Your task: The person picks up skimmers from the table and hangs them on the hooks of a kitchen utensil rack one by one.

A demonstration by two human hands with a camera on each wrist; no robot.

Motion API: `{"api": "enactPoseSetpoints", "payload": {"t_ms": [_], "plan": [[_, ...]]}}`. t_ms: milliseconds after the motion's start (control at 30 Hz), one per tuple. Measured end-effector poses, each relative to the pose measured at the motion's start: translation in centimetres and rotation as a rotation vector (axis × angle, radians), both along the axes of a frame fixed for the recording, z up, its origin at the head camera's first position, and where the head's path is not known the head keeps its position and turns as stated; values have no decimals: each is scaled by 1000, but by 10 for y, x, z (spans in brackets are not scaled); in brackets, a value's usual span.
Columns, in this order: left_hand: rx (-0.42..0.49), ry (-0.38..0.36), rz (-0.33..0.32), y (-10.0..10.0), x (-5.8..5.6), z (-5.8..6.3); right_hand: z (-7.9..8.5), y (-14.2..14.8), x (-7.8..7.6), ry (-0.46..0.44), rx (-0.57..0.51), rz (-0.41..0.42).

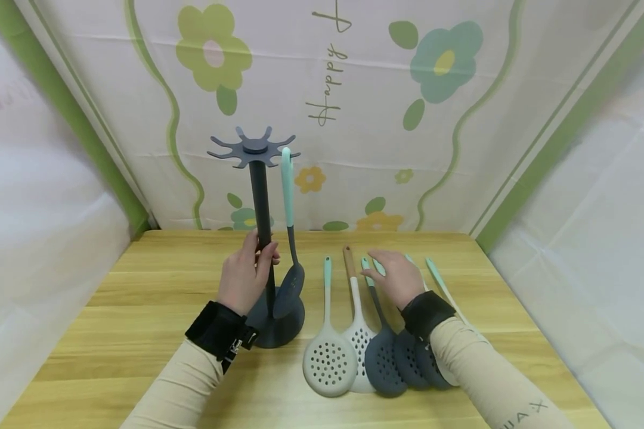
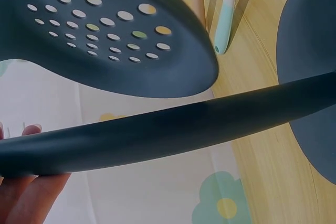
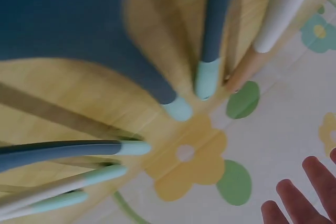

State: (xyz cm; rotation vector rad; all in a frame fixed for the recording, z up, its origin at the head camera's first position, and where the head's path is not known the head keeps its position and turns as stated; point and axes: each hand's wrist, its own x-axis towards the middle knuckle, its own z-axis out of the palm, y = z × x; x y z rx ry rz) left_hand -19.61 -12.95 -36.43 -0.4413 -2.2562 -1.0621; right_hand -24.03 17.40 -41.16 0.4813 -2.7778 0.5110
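My left hand (image 1: 244, 277) grips the dark post of an upright utensil stand (image 1: 260, 196), its fingers wrapped around it about mid-height. From one arm of the stand's star-shaped top hangs a dark slotted skimmer (image 2: 173, 74) with a mint handle, close beside the post. My right hand (image 1: 399, 277) hovers over the handle ends of a row of skimmers on the table, its straight fingers (image 3: 294, 198) apart from them in the right wrist view. Under and beside it lie dark skimmers (image 1: 384, 360) with mint handle tips, partly hidden by the wrist.
Left of the dark skimmers lie a pale grey skimmer (image 1: 330, 363) and a white one with a brown handle (image 1: 349, 262). Another pale handle (image 1: 439, 277) slants at the right. A flower-printed cloth (image 1: 375, 167) closes off the wooden table's back edge.
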Motion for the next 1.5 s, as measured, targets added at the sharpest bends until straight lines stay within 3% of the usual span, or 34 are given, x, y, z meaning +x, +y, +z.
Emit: {"api": "enactPoseSetpoints", "payload": {"t_ms": [200, 433, 800, 1167, 1500], "plan": [[3, 5, -1, 0, 0, -1, -4, 8, -1, -65, -5, -52], [-3, -6, 8, 0, 0, -2, 1, 19, -4, -120, -3, -79], [-2, -17, 8, 0, -1, -3, 5, 45, -9, -235, 33, -188], [-13, 24, 12, -1, -2, -3, 10, 69, -12, -290, 94, -220], [-10, 8, 8, 0, -2, -3, 9, 92, -10, -313, 97, -243]]}}
